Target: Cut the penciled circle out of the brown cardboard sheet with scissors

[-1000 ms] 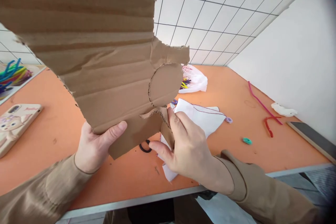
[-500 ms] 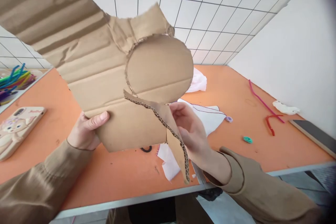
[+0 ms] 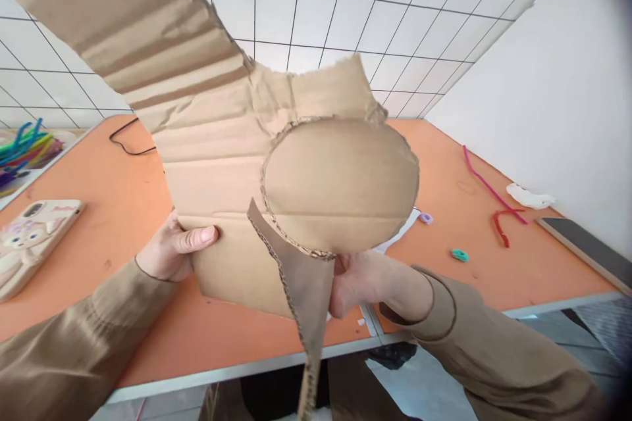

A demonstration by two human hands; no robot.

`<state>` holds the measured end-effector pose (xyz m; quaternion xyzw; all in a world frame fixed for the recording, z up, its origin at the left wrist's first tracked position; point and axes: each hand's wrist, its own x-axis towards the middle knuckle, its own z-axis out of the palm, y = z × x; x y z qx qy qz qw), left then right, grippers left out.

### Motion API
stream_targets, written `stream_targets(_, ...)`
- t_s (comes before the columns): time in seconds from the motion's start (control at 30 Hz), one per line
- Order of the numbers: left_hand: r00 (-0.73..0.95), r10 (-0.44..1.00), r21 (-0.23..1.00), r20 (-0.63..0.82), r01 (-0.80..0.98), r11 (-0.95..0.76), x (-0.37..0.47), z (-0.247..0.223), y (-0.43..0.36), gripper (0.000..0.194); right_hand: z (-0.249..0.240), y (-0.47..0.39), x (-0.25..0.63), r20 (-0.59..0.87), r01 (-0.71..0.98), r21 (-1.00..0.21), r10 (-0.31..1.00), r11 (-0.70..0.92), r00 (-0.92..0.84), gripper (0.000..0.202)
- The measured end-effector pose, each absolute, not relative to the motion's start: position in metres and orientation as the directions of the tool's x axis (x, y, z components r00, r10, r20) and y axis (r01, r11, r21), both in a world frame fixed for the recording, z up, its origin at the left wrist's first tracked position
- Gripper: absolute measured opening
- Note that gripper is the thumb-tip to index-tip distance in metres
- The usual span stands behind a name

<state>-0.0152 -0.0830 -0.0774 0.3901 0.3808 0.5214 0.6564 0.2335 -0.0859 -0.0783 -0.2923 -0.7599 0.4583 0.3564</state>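
A large creased cardboard sheet [image 3: 212, 177] is held up above the orange table. Its partly cut oval section [image 3: 340, 184] sits at the right, and a torn strip [image 3: 306, 289] hangs down below it. My left hand [image 3: 172, 247] grips the sheet's lower left edge, thumb on the front and the other fingers hidden behind. At the lower edge of the oval, my right hand [image 3: 358, 279] is closed on the cardboard beside the strip; its fingertips are partly hidden behind the board.
A phone in a cartoon case [image 3: 37, 240] lies left on the orange table [image 3: 118, 210], near colourful pipe cleaners [image 3: 24, 151]. At right are pink [image 3: 488, 184] and red pipe cleaners [image 3: 501, 230], a teal clip [image 3: 459, 254] and a dark flat device [image 3: 587, 253].
The cardboard has shifted right and down and turned slightly, with its strip swinging lower. My right hand has moved lower under the oval. A black cord now shows at the back left.
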Motion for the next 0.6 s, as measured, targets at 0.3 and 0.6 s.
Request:
stream_targets(0.3, 0.061, 0.997, 0.949, -0.042, -0.31, 0.059, -0.012, -0.08, -0.082, 0.064, -0.072, -0.095, 0.227, 0.099, -0.002, -0.993, 0.851, 0.114, -0.515, 0.017)
stream_targets(0.6, -0.029, 0.997, 0.931, -0.075, -0.36, 0.059, -0.008, -0.083, -0.076, 0.045, -0.085, -0.075, 0.226, 0.141, -0.095, -0.989, 0.941, 0.117, -0.308, 0.031)
